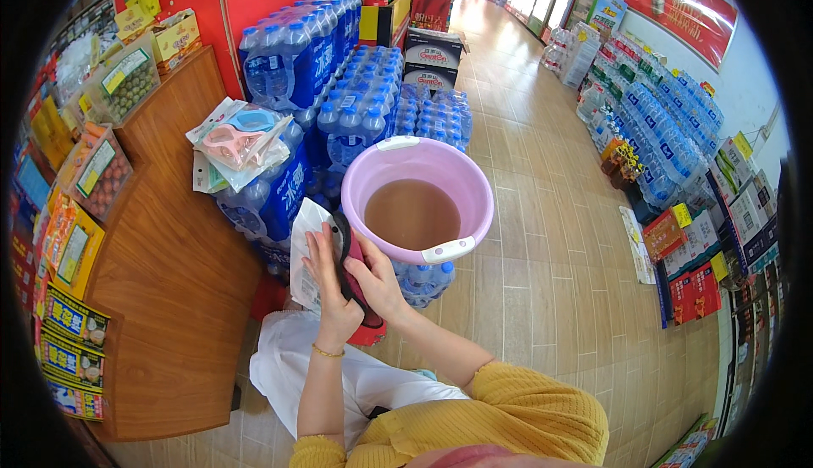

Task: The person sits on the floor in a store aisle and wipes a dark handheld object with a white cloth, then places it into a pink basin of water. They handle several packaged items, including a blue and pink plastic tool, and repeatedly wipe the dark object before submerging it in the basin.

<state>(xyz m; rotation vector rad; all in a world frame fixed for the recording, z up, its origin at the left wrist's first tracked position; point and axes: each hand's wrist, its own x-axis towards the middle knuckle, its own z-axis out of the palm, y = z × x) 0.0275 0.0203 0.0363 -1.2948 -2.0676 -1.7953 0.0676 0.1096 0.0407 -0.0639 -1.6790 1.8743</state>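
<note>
My right hand (378,283) is closed on a dark pink, black-edged flat piece (352,275), its thumb across the pink face; the exact kind does not show. My left hand (329,288) presses against the piece's other side, fingers stretched out and slightly apart. Behind those fingers stands a white packet (305,252); what supports it is hidden. Just beyond my hands, a lilac tub (474,188) with white handle grips holds murky brown water (412,214). It rests on wrapped water bottles (421,282).
Shrink-wrapped blue-capped bottles (351,121) are stacked ahead on the left. Packaged pink and blue scissors-like items (241,138) lie on one pack. A wooden counter (182,299) curves along my left. Tiled floor (525,239) runs ahead; cartons (694,294) and bottle packs (665,133) line the right wall.
</note>
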